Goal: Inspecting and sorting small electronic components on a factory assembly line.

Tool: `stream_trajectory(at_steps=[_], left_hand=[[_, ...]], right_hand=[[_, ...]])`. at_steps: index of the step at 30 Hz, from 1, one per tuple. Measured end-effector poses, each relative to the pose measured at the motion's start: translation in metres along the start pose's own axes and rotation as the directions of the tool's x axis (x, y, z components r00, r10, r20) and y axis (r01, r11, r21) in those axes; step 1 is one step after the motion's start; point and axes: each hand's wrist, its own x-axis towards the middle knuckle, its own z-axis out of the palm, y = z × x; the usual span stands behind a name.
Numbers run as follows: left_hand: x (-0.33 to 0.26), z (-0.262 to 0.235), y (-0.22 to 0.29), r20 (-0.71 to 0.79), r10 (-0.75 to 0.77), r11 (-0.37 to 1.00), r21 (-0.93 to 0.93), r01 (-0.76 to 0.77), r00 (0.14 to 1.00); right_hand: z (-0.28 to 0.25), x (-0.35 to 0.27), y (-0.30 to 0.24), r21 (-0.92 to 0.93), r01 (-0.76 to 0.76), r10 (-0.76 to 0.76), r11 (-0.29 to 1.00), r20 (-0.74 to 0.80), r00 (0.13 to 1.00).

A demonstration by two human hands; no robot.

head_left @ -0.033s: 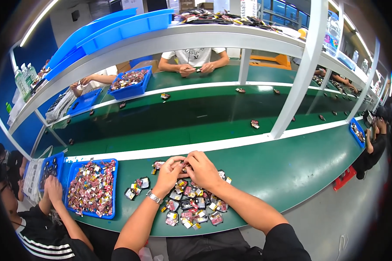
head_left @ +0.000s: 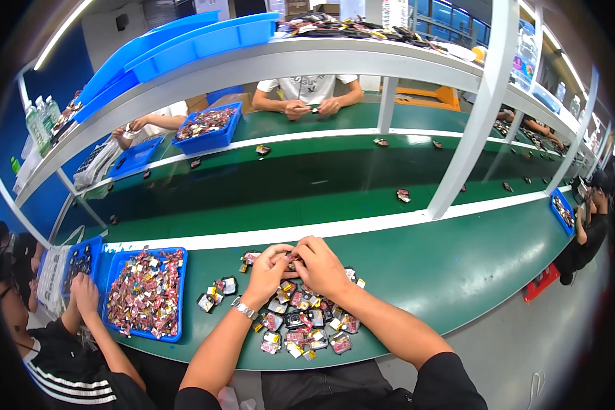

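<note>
My left hand (head_left: pixel 269 273) and my right hand (head_left: pixel 319 268) meet over the near side of the green table. Their bent fingers pinch a small electronic module (head_left: pixel 292 264), mostly hidden by the fingers; only dark and reddish bits show. Under and in front of my wrists lies a loose pile of similar modules (head_left: pixel 314 318), with black casings, red parts, silvery-white blocks and yellow tape. A few more modules (head_left: pixel 215 292) lie left of my left forearm, and another (head_left: pixel 250 258) sits just beyond my left hand.
A blue tray (head_left: pixel 182 301) heaped with small red-and-white parts stands to the left, beside a co-worker's hands (head_left: pixel 84 295). Beyond a white rail (head_left: pixel 253 239), a green conveyor belt (head_left: pixel 307 184) carries scattered modules. A metal post (head_left: pixel 468 116) and overhead shelf (head_left: pixel 287 60) frame the far side.
</note>
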Motion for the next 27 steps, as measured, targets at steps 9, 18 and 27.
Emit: stream_trajectory(at_steps=[9,18,27], left_hand=[[-0.002,-0.001,-0.003,-0.074,0.011,1.000,-0.003,-0.011,0.997],[-0.002,-0.003,-0.002,-0.040,-0.005,0.996,-0.088,0.001,0.999],[-0.001,-0.006,-0.002,-0.058,-0.004,0.996,-0.090,-0.001,0.998]], right_hand=[[0.000,0.000,-0.002,0.028,-0.018,0.017,0.999,0.013,1.000],[0.002,-0.001,-0.003,0.038,0.012,-0.010,0.999,-0.059,0.998],[0.007,0.000,-0.006,0.076,-0.039,0.043,0.996,-0.058,0.997]])
